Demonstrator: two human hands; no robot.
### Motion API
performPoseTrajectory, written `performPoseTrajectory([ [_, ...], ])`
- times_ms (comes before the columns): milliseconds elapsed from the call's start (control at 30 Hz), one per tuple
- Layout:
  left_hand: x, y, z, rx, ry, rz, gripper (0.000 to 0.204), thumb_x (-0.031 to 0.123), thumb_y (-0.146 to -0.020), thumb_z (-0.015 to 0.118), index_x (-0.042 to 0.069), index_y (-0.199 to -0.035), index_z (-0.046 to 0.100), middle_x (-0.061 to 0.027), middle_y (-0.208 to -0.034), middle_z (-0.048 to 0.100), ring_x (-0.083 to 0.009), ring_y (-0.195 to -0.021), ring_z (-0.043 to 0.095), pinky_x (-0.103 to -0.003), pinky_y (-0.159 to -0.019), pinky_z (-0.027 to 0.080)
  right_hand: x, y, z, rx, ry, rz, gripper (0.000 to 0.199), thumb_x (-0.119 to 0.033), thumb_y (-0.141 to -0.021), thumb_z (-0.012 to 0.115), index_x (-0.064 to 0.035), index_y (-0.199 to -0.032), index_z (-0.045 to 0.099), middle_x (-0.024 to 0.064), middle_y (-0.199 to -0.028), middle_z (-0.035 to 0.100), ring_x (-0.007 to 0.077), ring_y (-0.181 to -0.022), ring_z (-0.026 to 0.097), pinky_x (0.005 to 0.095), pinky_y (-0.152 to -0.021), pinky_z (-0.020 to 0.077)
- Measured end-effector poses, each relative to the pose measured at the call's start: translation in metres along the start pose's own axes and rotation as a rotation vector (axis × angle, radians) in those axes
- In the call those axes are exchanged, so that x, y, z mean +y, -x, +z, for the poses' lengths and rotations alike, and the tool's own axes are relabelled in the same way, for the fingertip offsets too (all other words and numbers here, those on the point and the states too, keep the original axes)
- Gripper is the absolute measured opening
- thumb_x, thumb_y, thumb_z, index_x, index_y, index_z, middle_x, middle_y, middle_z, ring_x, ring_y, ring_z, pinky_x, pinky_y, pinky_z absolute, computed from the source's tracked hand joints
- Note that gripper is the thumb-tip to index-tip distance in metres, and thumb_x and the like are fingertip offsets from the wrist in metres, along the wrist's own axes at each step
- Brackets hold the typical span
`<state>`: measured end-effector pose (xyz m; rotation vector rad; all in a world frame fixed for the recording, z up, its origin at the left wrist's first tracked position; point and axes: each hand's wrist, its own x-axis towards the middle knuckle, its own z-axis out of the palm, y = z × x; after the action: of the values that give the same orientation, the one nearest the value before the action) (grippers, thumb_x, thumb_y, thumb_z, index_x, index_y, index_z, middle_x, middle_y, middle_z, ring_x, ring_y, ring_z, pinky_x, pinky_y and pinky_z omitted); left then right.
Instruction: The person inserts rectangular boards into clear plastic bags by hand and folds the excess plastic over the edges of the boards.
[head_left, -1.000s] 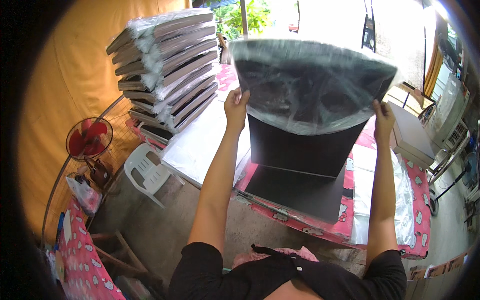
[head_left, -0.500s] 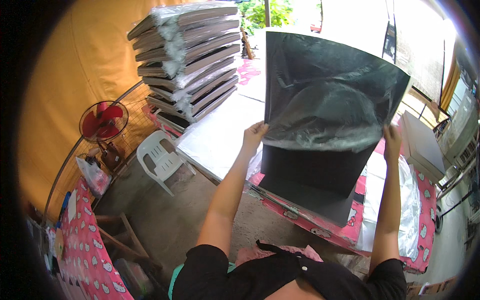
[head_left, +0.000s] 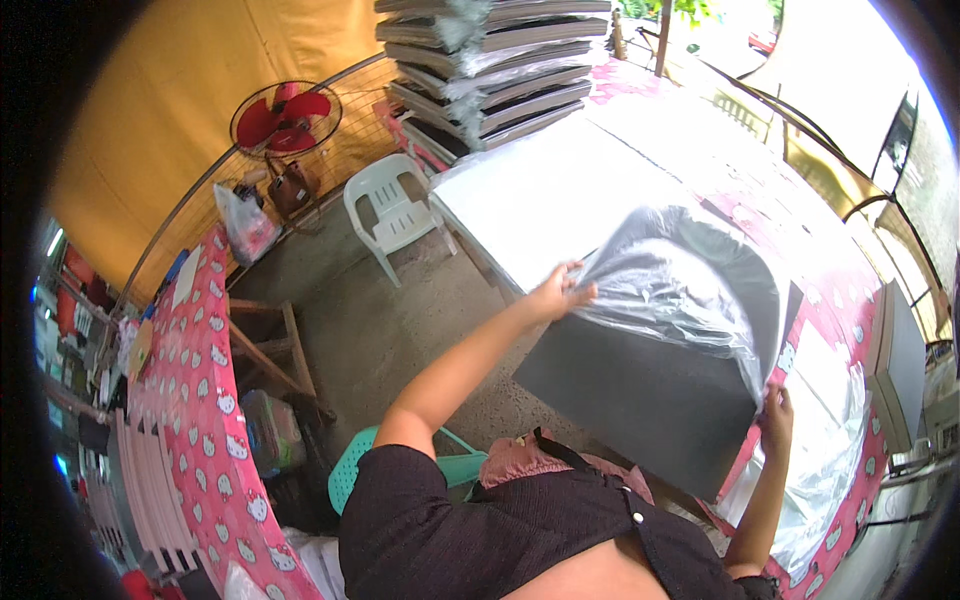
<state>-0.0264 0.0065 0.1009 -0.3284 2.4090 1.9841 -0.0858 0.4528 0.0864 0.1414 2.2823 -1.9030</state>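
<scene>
A clear plastic bag (head_left: 672,292) covers the far part of a dark, flat panel (head_left: 640,398), with its open edge crumpled across the middle. The panel's near part is bare black and juts over the table's front edge. My left hand (head_left: 560,293) pinches the bag's edge at the panel's left side. At the right side, lower down, my right hand (head_left: 776,416) is closed on the bag's other corner. What lies under the panel is mostly hidden.
A tall stack of plastic-wrapped boards (head_left: 535,95) stands at the back, near white sheets (head_left: 560,190). Loose clear plastic (head_left: 825,470) and a grey box (head_left: 897,365) are on the right. Left are a white chair (head_left: 388,210), a red fan (head_left: 288,120) and a pink-covered table (head_left: 215,400).
The panel has gone from standing raised to lying lower and flatter, and both hands came down toward me with the plastic bag's edge. The view has swung left and downward.
</scene>
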Motion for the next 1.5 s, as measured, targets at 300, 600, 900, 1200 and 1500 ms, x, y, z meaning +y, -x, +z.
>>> performPoseTrajectory([
  [300, -0.045, 0.043, 0.021, 0.273, -0.408, 0.027, 0.044, 0.006, -0.073, 0.053, 0.003, -0.115, 0.04, -0.026, -0.096, 0.053, -0.037, -0.094, 0.051, -0.042, -0.076, 0.04, 0.023, 0.037, 0.023, 0.077, 0.543, -0.078, 0.028, 0.001, -0.071, 0.051, -0.0048, -0.099, 0.055, 0.0159, -0.077, 0.061, 0.0229, -0.058, 0.057, 0.0317, -0.053, 0.0431],
  [600, -0.057, 0.154, 0.058, 0.503, -0.393, 0.12, 0.038, 0.008, -0.083, 0.047, 0.018, -0.12, 0.047, -0.0235, -0.079, 0.058, -0.025, -0.069, 0.061, -0.036, -0.057, 0.045, 0.045, 0.153, -0.027, -0.06, 0.746, -0.236, 0.061, 0.011, -0.064, 0.042, -0.0096, -0.121, 0.043, 0.0194, -0.098, 0.057, 0.0312, -0.076, 0.059, 0.0316, -0.06, 0.0432],
  [900, -0.04, 0.087, 0.079, 1.006, 0.091, 0.38, 0.02, -0.006, -0.081, 0.043, 0.002, -0.086, 0.061, -0.01, -0.094, 0.062, -0.0135, -0.087, 0.056, -0.024, -0.077, 0.041, 0.101, 0.144, -0.012, -0.371, 0.666, -0.256, 0.053, -0.01, -0.067, 0.066, -0.01, -0.117, 0.048, 0.0148, -0.089, 0.059, 0.0267, -0.083, 0.058, 0.0317, -0.072, 0.0441],
  [1200, 0.039, -0.036, -0.086, 1.111, -0.087, 0.74, 0.012, -0.008, -0.072, 0.046, 0.001, -0.068, 0.052, -0.0122, -0.094, 0.059, -0.0209, -0.088, 0.054, -0.03, -0.08, 0.041, 0.001, 0.106, 0.175, -0.267, 0.406, -0.364, 0.04, -0.017, -0.062, 0.075, 0.0009, -0.093, 0.059, 0.0136, -0.083, 0.061, 0.0151, -0.075, 0.059, 0.0272, -0.067, 0.0449],
  [1500, -0.019, -0.085, -0.091, 0.82, 0.568, 0.09, 0.042, 0.0, -0.079, 0.049, 0.003, -0.117, 0.031, -0.0128, -0.108, 0.045, -0.0203, -0.095, 0.047, -0.031, -0.084, 0.037, 0.051, 0.102, 0.238, -0.19, 0.257, -0.296, 0.04, -0.017, -0.06, 0.077, -0.0004, -0.09, 0.056, 0.0116, -0.075, 0.06, 0.0116, -0.066, 0.054, 0.0265, -0.06, 0.0433],
])
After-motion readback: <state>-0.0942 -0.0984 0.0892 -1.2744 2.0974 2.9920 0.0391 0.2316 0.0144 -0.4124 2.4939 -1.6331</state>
